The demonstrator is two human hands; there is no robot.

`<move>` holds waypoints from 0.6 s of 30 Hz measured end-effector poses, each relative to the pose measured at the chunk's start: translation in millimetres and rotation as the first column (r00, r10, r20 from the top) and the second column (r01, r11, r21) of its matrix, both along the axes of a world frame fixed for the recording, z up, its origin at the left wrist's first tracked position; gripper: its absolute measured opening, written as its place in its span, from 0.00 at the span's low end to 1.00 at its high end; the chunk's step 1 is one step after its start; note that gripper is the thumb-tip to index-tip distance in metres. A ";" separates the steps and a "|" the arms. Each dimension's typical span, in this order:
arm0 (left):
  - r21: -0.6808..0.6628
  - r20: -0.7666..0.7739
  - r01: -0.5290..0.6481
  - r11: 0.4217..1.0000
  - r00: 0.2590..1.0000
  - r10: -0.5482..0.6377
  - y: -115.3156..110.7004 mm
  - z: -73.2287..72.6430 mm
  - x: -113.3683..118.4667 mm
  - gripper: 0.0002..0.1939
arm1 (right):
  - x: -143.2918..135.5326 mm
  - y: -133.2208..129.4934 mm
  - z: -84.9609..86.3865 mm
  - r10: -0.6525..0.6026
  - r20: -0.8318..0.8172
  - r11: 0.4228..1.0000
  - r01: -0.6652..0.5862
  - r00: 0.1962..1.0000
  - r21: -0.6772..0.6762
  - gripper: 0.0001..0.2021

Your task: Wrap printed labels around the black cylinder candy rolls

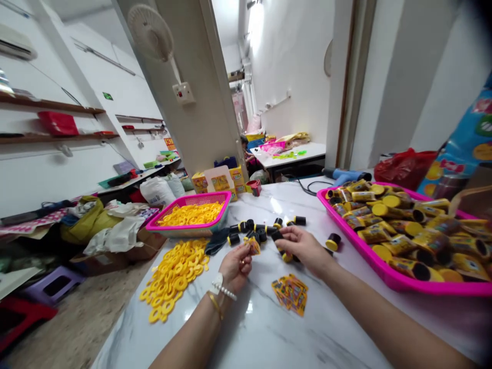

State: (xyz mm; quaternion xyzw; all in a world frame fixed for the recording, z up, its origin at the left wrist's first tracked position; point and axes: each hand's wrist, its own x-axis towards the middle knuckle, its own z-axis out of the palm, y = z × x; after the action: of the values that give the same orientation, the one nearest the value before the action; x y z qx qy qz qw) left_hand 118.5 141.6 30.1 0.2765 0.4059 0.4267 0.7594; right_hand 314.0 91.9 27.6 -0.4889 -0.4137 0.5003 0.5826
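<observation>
My left hand (pixel 235 265) pinches a small orange printed label (pixel 254 246) between thumb and fingers, above the marble-patterned table (pixel 253 328). Fingers of my right hand (pixel 302 247) are closed around a small black cylinder (pixel 276 235) with yellow showing on others like it. Several more black-and-yellow cylinders (pixel 265 228) lie loosely about both hands. A fanned pile of orange printed labels (pixel 291 293) rests between my forearms. Left of my left hand spreads a heap of yellow rings (pixel 175 277), and a dark cloth (pixel 217 242) lies beside it.
A pink basket (pixel 226 197) holds more yellow pieces at the back left. On the right, a large pink tray (pixel 388 279) is full of labelled cylinders. Behind stand yellow boxes (pixel 221 182), a red tape roll (pixel 253 187) and a blue heat-gun-like tool (pixel 346 177) with a black cable.
</observation>
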 end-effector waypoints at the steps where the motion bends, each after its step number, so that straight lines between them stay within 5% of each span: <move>1: -0.001 0.004 0.001 1.000 1.000 -0.001 -0.1 0.0 0.4 0.02 | 1.1 0.9 -0.6 0.008 -0.039 1.000 -0.009 0.999 -0.011 0.23; 18: 0.008 -0.008 0.055 0.998 0.998 -0.055 -11.2 -8.3 7.1 0.04 | -4.7 -2.3 -7.9 0.144 -0.085 0.989 -0.143 0.986 0.023 0.22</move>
State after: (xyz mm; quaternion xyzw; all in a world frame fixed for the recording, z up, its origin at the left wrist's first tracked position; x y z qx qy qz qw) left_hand 125.6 130.4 21.8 0.2921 0.3993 0.4064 0.7682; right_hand 309.2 89.6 19.8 -0.4309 -0.4263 0.5583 0.5664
